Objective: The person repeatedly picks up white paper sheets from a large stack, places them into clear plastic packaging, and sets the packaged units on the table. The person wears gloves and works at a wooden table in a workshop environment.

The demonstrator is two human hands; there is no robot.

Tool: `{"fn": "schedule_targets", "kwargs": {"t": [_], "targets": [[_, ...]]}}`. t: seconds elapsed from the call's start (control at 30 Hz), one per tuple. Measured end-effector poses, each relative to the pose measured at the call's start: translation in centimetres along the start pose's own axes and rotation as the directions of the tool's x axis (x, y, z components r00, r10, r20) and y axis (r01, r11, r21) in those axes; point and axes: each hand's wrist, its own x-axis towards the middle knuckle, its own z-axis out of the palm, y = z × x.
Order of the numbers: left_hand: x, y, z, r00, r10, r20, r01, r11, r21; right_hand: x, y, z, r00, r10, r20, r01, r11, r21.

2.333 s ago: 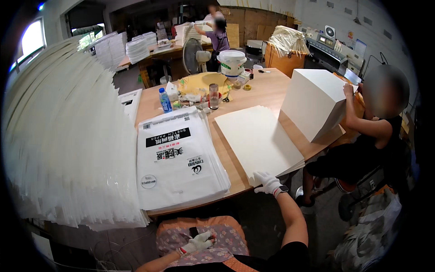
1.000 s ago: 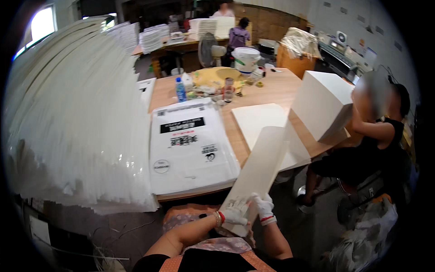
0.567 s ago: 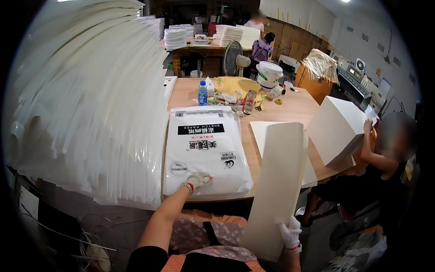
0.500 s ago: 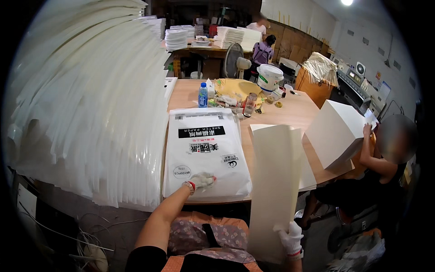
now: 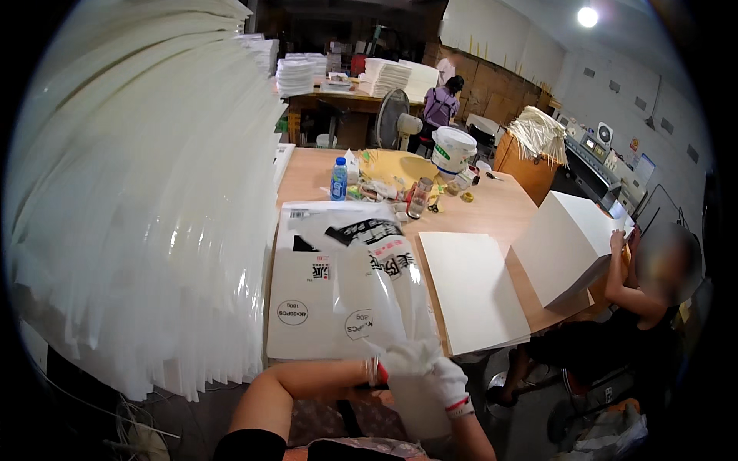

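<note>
A pile of clear printed plastic bags (image 5: 296,265) lies flat on the table before me, and the top plastic bag (image 5: 388,284) is lifted and creased toward its near right corner. My left hand (image 5: 405,359), in a white glove, is closed at the near edge of that bag, its fingertips partly blurred. Right beside it, my right hand (image 5: 448,382), also gloved, is closed on a bent batch of white paper sheets (image 5: 419,411) hanging below the table edge. How far the sheets reach into the bag is hidden by my hands. A stack of white paper (image 5: 473,288) lies to the right.
A tall pile of plastic bags (image 5: 138,215) rises at the left. Farther back stand a blue-capped bottle (image 5: 338,180), a glass jar (image 5: 420,198), a white bucket (image 5: 453,150) and a fan (image 5: 393,119). At right, a seated person (image 5: 638,300) handles a tall paper stack (image 5: 557,250).
My left hand has lifted the top bag and moved right toward my right hand. My right hand has brought the paper sheets left and up, and they now bend at the bag's near edge.
</note>
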Motion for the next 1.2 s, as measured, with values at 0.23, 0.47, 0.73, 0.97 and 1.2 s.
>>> {"fn": "schedule_targets", "kwargs": {"t": [0.23,0.47,0.73,0.97,1.2], "targets": [[-7.4,-2.5,5.7,0.948,0.151,-0.280,-0.048,0.938,0.344,1.1,10.1,11.2,0.778,0.569,-0.267,-0.578,0.814,0.050],[-20.0,-18.5,4.4,0.468,-0.496,-0.731,0.506,0.829,-0.239,4.6,4.4,3.7,0.959,0.261,0.111,-0.277,0.946,0.169],[-30.2,2.6,8.7,0.558,-0.665,-0.497,0.308,0.722,-0.620,-15.0,0.6,0.8,0.918,0.206,0.340,-0.262,0.956,0.130],[-34.0,1.5,15.9,0.355,-0.763,-0.540,0.596,0.629,-0.499,-17.0,-0.7,-1.5,0.946,0.288,0.151,-0.324,0.797,0.509],[-25.2,6.8,5.4,0.487,-0.459,-0.743,0.038,0.861,-0.507,-16.4,8.2,-0.9,0.903,0.276,0.329,-0.422,0.420,0.804]]}}
